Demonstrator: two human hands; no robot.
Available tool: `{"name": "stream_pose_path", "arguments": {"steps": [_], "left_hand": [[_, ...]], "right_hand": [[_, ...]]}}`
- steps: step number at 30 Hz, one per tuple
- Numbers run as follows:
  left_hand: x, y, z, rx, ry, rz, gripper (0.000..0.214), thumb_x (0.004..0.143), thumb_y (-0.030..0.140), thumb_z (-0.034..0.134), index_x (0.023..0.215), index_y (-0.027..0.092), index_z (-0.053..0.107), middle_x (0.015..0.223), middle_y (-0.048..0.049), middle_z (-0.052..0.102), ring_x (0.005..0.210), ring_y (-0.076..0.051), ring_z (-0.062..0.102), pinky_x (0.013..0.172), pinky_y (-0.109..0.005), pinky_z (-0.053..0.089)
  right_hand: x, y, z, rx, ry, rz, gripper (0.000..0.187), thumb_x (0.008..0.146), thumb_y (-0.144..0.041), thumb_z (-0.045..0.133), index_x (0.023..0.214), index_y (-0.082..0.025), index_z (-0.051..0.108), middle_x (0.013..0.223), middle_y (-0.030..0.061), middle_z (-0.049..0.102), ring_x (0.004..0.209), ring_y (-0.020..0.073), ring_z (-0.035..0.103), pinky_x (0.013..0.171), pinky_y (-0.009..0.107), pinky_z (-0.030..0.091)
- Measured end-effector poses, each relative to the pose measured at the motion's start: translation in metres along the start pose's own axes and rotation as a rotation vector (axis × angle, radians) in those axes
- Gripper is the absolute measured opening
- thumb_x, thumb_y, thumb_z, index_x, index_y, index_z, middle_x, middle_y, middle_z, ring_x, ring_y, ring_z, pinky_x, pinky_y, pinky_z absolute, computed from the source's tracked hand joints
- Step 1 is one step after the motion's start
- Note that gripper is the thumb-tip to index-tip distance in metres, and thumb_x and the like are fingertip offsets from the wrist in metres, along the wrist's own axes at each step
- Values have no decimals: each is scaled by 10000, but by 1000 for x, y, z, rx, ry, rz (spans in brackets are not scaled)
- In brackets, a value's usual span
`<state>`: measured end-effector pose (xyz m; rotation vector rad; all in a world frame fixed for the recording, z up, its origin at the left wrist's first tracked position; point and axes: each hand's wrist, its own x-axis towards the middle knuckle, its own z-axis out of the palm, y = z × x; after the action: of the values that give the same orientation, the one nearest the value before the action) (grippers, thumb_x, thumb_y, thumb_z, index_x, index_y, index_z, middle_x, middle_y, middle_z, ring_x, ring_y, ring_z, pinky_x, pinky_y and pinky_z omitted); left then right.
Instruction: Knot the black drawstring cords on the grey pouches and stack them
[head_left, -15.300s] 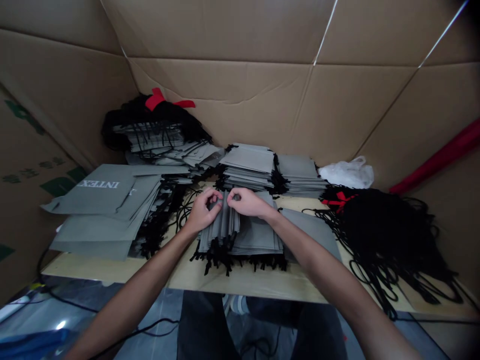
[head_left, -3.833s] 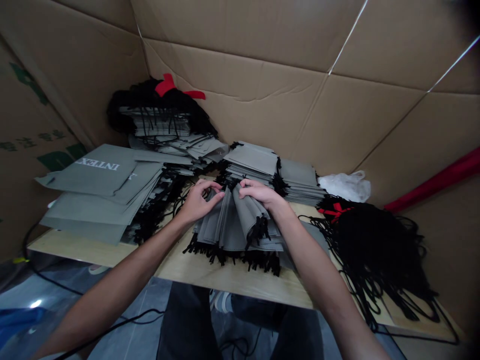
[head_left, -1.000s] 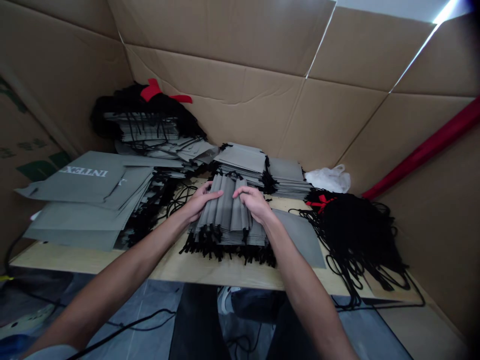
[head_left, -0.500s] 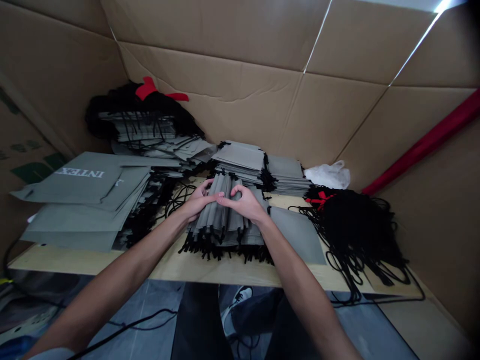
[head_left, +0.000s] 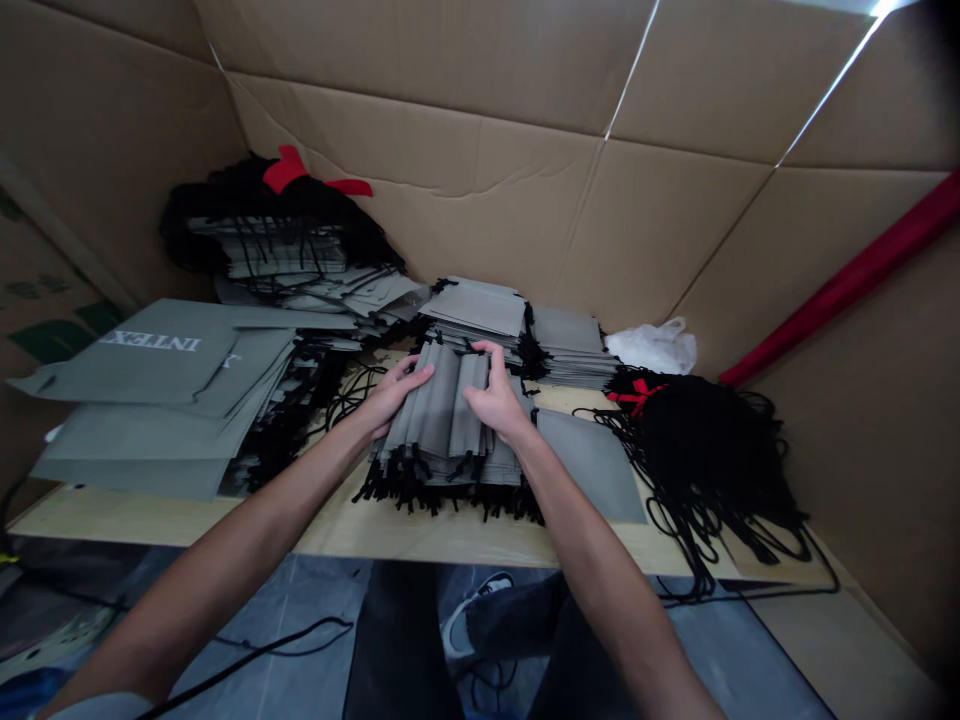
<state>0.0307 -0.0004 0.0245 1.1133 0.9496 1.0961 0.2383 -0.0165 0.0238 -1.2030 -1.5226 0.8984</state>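
Head view: the left hand (head_left: 394, 393) and right hand (head_left: 495, 400) are pressing, just apart and open, on a pleated bundle of gray drawstring bags (head_left: 442, 415), its black cords trailing toward the person. The bundle is lying on a plywood table (head_left: 420, 535), between stacked gray bags (head_left: 472, 310) and a heap of black cords (head_left: 709, 460).

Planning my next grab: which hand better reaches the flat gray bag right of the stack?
Probably the right hand: it rests on the stack beside that flat gray bag; the left hand sits across the stack.
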Motion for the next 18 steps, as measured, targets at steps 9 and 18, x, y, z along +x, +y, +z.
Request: {"name": "stream_pose_path", "arguments": {"steps": [9,18], "left_hand": [[2,-5,0,12,26,30,425,1067,441,707,1386,165,657,1327,-118,701,1113,-245,728,956,-446,665],[0,-9,4,117,58,85,429,1052,378,739,1415,170,643,1335,-115,697,1117,-246,727,955,-446,669]], "right_hand": [[-6,-19,5,-108,-33,7,400,986,-557,782,1052,-170,703,1105,59,725,1051,232,681,997,430,553],[-11,-20,4,-60,-135,99,529,793,-532,953,1053,-208,627,1000,4,694,896,200,637,784,318,513]]}}
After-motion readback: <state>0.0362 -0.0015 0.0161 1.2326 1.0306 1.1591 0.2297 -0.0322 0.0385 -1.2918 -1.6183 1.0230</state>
